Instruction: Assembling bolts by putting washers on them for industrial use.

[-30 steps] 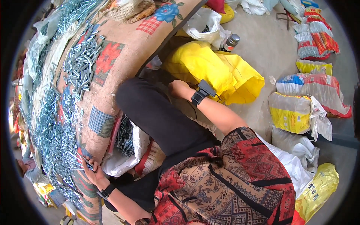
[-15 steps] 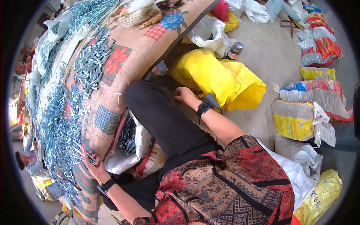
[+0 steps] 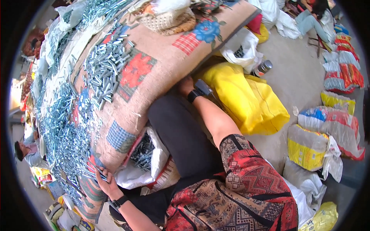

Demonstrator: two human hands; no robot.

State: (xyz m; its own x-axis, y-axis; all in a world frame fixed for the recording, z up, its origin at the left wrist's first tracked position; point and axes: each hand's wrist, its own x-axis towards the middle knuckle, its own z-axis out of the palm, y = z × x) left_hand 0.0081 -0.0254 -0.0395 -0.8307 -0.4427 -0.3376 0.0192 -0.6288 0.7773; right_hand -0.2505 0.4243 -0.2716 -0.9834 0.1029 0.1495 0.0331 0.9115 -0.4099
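Observation:
At the near edge of the cloth-covered table (image 3: 154, 69), my left hand (image 3: 109, 186) is closed around several long, thin metal bolts (image 3: 91, 172). Their ends point at a heap of small shiny hardware (image 3: 75, 133). My right hand (image 3: 185, 85) reaches past my knee, beneath the table's overhanging edge and beside a yellow bag (image 3: 246, 96). Shadow and the edge hide its fingers, so I cannot see what they touch. Short metal tubes (image 3: 106, 65) lie piled farther along the cloth. Below the edge, a white sack (image 3: 157, 140) holds dark bolts (image 3: 142, 156).
A crocheted hat (image 3: 169, 21) lies on the far part of the table. Beyond the yellow bag are an open white bag (image 3: 250, 54) and a flask (image 3: 263, 67). Filled plastic packs (image 3: 308, 146) line the floor at right. Other people (image 3: 310, 23) sit far right and far left.
My right hand has moved from the open space beside my knee to under the table edge. My left hand keeps hold of the bolts. The whole view has shifted to the left.

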